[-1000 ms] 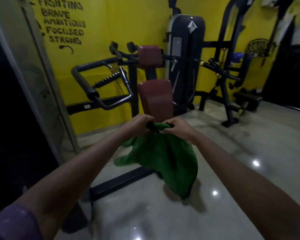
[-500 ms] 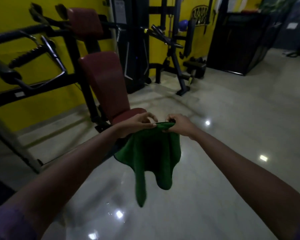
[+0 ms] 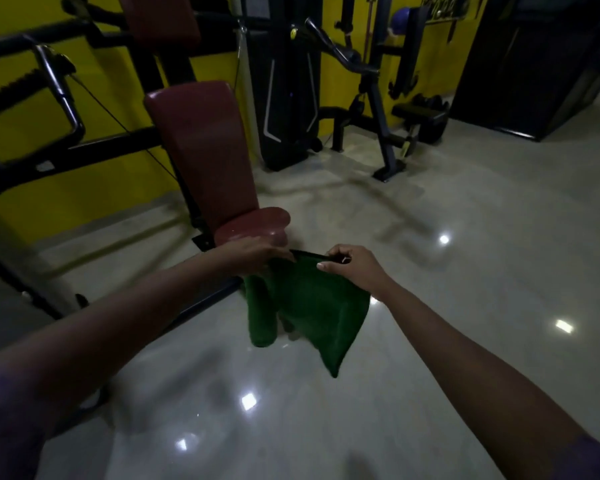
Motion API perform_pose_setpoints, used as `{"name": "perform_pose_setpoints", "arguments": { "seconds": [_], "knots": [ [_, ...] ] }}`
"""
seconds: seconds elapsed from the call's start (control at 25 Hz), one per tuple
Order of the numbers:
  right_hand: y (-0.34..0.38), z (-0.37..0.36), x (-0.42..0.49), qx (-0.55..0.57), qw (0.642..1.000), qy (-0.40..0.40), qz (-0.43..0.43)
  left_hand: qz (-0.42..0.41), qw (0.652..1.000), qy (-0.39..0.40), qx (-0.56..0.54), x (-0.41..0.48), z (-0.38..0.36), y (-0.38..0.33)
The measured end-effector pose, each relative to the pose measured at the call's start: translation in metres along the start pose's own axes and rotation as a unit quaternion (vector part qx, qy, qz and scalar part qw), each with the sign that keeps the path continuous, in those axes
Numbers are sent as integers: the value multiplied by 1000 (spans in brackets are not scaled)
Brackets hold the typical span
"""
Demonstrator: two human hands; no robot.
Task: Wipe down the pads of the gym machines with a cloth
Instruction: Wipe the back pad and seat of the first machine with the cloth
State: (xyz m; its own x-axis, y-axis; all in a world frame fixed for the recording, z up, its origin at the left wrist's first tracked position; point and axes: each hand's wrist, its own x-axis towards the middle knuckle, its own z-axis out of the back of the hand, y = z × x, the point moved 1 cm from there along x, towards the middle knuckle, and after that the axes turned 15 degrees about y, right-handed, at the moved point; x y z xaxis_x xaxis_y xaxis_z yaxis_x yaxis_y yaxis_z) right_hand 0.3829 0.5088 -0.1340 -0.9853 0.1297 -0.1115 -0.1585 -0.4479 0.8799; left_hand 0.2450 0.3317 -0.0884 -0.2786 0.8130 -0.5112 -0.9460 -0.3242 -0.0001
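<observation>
Just short of the seat pad, the green cloth has been stretched wider, edge pinched by left hand and right hand, so wiping looks imminent.

Counting it off: two hands, the left hand and the right hand, one green cloth at frame centre, three maroon pads up the left machine, namely a headrest pad, a back pad and a seat pad.
</observation>
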Motion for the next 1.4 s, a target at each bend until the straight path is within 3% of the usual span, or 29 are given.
{"name": "perform_pose_setpoints", "arguments": {
  "seconds": [0.12, 0.2, 0.24, 0.32, 0.36, 0.44, 0.56, 0.6, 0.64, 0.72, 0.84, 0.92, 1.0, 1.08, 1.2, 1.28, 1.4],
  "knots": [
    [-10, 12, 14, -18, 999, 31, 5, 89, 994, 47, -36, 22, -16, 3],
    [-19, 18, 24, -50, 998, 40, -13, 98, 975, 14, -200, 34, -21, 5],
    [-22, 22, 33, -54, 998, 16, -18, 87, 936, -15, -340, 41, -22, 3],
    [-24, 25, 52, -46, 998, -40, -14, 39, 794, -75, -602, 57, -22, -7],
    [-23, 26, 63, -38, 998, -56, -8, 32, 730, -107, -674, 69, -21, -10],
    [-21, 24, 84, -24, 998, -62, 14, 56, 626, -169, -759, 94, -11, -11],
    [-27, 20, 112, -26, 997, -56, 41, 64, 425, -214, -877, 128, 8, 9],
    [-29, 20, 120, -29, 997, -52, 48, 67, 391, -219, -892, 139, 12, 19],
    [-30, 24, 132, -37, 997, -36, 55, 77, 386, -225, -891, 150, 17, 31],
    [-29, 39, 156, -64, 996, 27, 60, 81, 453, -237, -856, 167, 26, 51],
    [-23, 77, 200, -23, 998, 38, 45, 63, 609, -207, -763, 176, 43, 80],
    [-22, 96, 228, 0, 997, 71, 40, 42, 694, -180, -696, 172, 61, 98],
    [-17, 104, 251, -3, 987, 156, 42, -4, 753, -177, -634, 168, 79, 116],
    [-9, 110, 272, 22, 982, 180, 60, -13, 794, -202, -574, 164, 89, 128],
    [-10, 119, 300, 31, 982, 163, 89, 110, 889, -193, -401, 167, 76, 153],
    [-17, 121, 317, 18, 980, 180, 88, 203, 907, -138, -341, 176, 55, 171],
    [-34, 122, 334, -28, 971, 227, 66, 205, 842, -133, -481, 174, 44, 181]
  ]
}}
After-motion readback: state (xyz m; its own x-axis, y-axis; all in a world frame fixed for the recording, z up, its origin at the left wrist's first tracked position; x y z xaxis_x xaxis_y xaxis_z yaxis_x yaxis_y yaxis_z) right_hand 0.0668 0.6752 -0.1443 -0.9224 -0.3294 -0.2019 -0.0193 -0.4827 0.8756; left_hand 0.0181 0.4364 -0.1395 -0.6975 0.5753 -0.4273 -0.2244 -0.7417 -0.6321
